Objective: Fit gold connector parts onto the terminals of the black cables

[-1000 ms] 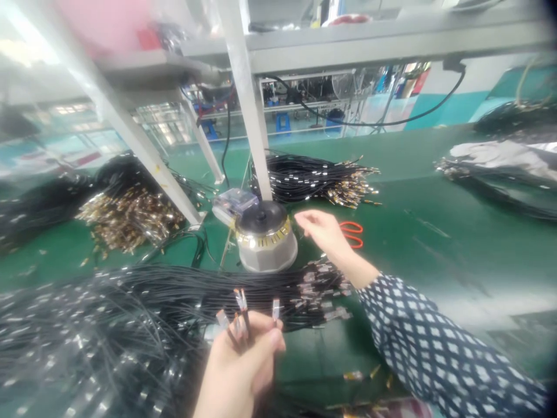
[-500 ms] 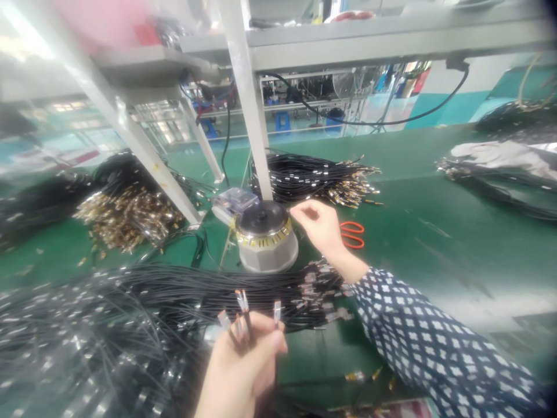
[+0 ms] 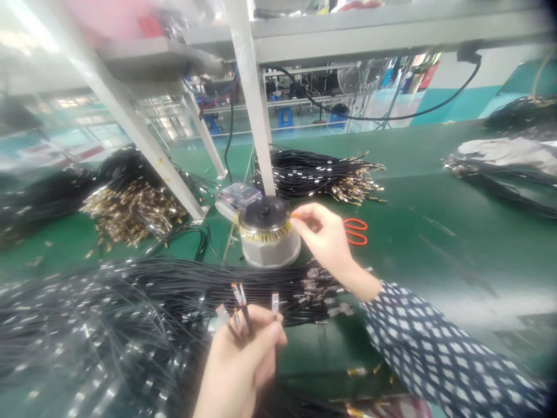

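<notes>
My left hand [image 3: 250, 354] is closed around several black cables [image 3: 240, 302], their silvery, copper-tipped ends standing up above the fingers. One cable end [image 3: 275, 302] sticks up apart from the others, by the thumb and forefinger. At the right rim of a round label dispenser [image 3: 270, 249], my right hand [image 3: 324, 235] pinches a small yellow-orange label [image 3: 296, 215]. The dispenser has a grey base and a black top, with yellow labels [image 3: 265, 235] fanned around its edge. Whether the pinched label is free of the rim, I cannot tell.
Black cables [image 3: 174, 278] lie in a thick bundle before the dispenser. Orange-handled scissors [image 3: 355, 231] rest right of it. More cable bundles [image 3: 317, 174] lie behind, near a white shelf post [image 3: 256, 116]. A clear plastic box [image 3: 239, 196] sits left of the post.
A yellow-orange label now shows between my right fingertips, and that hand has turned slightly at the dispenser's rim. My left hand keeps its hold on the cables. The view has shifted a little.
</notes>
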{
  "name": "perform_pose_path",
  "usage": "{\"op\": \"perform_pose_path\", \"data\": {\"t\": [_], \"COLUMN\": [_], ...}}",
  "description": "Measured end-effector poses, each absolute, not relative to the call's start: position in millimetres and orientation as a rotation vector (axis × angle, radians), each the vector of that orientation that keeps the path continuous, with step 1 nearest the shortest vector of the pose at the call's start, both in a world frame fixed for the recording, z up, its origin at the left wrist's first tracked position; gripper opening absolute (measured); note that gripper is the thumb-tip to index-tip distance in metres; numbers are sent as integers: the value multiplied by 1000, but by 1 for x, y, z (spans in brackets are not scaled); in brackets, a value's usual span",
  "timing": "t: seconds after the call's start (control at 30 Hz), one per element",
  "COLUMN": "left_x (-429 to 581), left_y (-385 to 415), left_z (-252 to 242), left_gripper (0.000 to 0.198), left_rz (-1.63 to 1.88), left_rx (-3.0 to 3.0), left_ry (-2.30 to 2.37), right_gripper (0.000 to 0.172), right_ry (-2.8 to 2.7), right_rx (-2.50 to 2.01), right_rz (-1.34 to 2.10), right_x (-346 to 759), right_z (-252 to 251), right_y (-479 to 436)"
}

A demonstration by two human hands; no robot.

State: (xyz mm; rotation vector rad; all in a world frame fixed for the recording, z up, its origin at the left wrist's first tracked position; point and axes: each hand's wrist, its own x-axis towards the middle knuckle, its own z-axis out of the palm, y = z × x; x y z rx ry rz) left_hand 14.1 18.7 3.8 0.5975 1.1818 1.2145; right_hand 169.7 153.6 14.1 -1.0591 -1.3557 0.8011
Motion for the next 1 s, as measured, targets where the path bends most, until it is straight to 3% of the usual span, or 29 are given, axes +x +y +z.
{"op": "perform_pose_path", "data": {"t": [0.13, 0.23, 1.0], "left_x": [12, 13, 15], "left_y": [19, 19, 12], "left_z": [3, 2, 1], "left_gripper": [26, 30, 27], "left_rz": [1214, 1246, 1288], "left_rx": [626, 674, 694], "left_ry": [1176, 1178, 1177], "right_gripper": [14, 19, 11], "right_ry": [-1390, -1315, -1296], "right_rx": [-1015, -965, -896], "right_rz": [1348, 1563, 1486], "right_x": [175, 176, 158], "right_z": [11, 5, 0], "right_y": [103, 76, 59]}}
